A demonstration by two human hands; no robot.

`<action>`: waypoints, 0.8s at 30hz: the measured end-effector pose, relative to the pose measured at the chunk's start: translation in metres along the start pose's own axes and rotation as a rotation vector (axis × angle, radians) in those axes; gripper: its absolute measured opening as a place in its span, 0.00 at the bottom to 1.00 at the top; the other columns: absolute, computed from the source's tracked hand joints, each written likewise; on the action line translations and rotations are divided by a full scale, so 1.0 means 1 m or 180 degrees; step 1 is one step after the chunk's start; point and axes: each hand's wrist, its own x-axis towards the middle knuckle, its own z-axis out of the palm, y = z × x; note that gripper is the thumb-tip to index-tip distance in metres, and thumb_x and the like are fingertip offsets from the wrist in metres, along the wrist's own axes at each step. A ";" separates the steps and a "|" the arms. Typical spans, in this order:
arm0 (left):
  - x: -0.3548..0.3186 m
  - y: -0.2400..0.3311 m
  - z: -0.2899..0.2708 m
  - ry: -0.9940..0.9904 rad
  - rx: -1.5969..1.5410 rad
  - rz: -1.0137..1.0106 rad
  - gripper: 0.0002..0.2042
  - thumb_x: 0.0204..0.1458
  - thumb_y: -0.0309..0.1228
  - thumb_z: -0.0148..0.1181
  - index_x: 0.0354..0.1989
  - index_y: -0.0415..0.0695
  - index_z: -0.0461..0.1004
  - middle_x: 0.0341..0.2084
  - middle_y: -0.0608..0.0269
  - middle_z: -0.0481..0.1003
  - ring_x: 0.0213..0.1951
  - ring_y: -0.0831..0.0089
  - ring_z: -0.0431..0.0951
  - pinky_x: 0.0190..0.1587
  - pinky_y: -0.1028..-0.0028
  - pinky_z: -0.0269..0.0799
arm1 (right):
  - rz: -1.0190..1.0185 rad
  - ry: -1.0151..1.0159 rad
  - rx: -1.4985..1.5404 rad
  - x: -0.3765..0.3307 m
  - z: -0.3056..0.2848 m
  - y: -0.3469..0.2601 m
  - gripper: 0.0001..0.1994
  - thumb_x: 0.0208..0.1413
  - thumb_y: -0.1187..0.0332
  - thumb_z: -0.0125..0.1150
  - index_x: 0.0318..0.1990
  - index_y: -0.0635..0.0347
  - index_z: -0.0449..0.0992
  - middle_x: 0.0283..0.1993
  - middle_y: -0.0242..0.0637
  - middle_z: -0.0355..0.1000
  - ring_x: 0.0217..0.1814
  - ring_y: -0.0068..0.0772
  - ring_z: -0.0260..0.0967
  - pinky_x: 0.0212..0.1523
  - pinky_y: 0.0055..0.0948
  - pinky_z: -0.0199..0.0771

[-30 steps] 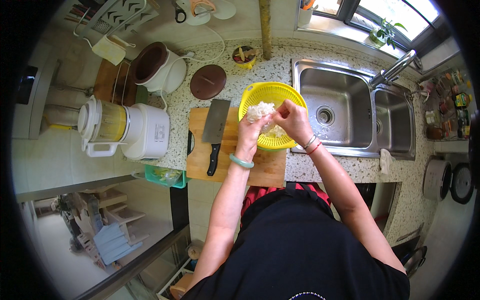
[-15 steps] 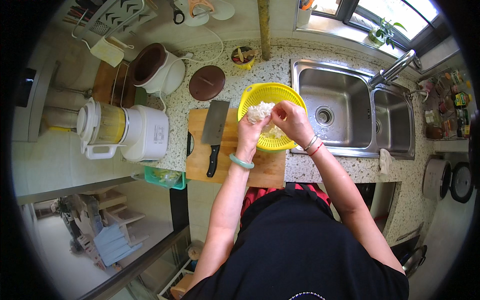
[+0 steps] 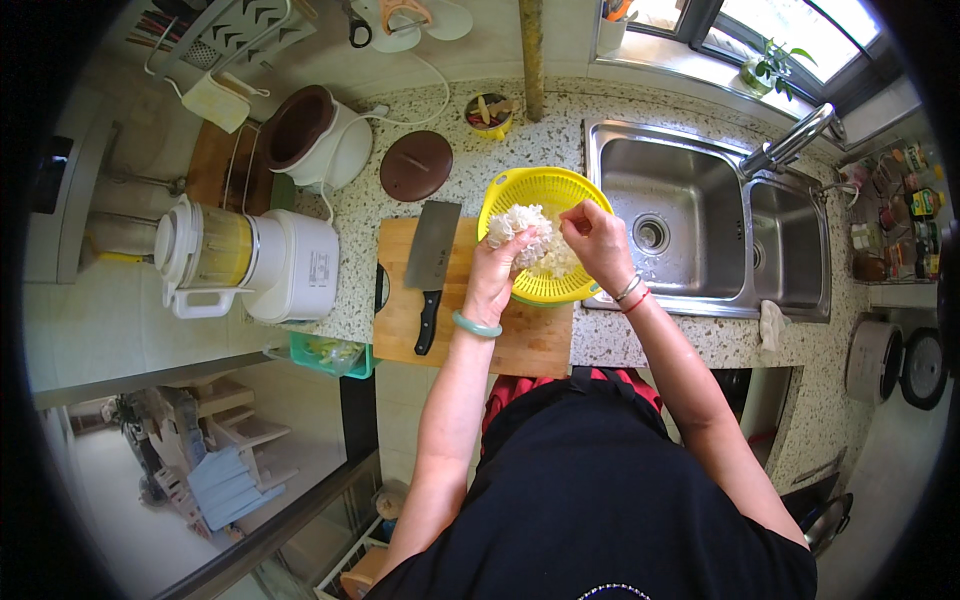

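Observation:
My left hand (image 3: 493, 273) is closed round a frilly clump of what looks like white fungus (image 3: 520, 228), held over the yellow colander (image 3: 537, 180). Just right of the clump, my right hand (image 3: 598, 245) has its thumb and fingers pinched together; anything between them is too small to make out. Pale, whitish torn pieces (image 3: 560, 262) lie in the colander beneath both hands. The colander stands at the right part of the wooden cutting board (image 3: 530, 340). A cleaver (image 3: 433, 260) with a black handle rests on the board, left of my left hand.
Right of the colander is a double steel sink (image 3: 668, 190) with a faucet (image 3: 790, 140). A white blender (image 3: 290, 265), a brown lid (image 3: 416, 166), a white pot (image 3: 330, 150) and a yellow cup (image 3: 490, 126) stand left and behind. A green bin (image 3: 325, 355) hangs below the counter's edge.
My right hand has drawn away from the clump to the right, and a gap now shows between them. The left hand has turned slightly, showing more of the clump.

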 end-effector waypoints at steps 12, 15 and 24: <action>0.000 -0.002 0.007 0.0177 0.0531 0.0296 0.15 0.48 0.21 0.64 0.46 0.39 0.74 0.41 0.61 0.77 0.43 0.74 0.77 0.48 0.74 0.72 | 0.0056 -0.0617 0.0045 0.002 -0.001 -0.018 0.07 0.48 0.71 0.64 0.29 0.67 0.74 0.24 0.43 0.75 0.26 0.33 0.75 0.30 0.27 0.74; -0.002 0.002 0.010 0.0191 0.0570 0.0262 0.16 0.47 0.21 0.65 0.46 0.39 0.74 0.40 0.62 0.77 0.43 0.74 0.76 0.48 0.74 0.72 | 0.0045 -0.0617 -0.0082 0.002 0.000 -0.020 0.07 0.46 0.71 0.64 0.27 0.67 0.73 0.24 0.44 0.74 0.25 0.35 0.75 0.29 0.28 0.74; -0.002 0.002 -0.001 0.0040 -0.0036 0.0087 0.16 0.50 0.23 0.64 0.48 0.39 0.72 0.42 0.62 0.76 0.43 0.73 0.76 0.47 0.71 0.74 | 0.0081 -0.0182 0.0054 0.001 0.001 -0.010 0.05 0.46 0.74 0.62 0.29 0.66 0.73 0.25 0.42 0.75 0.25 0.34 0.75 0.29 0.28 0.75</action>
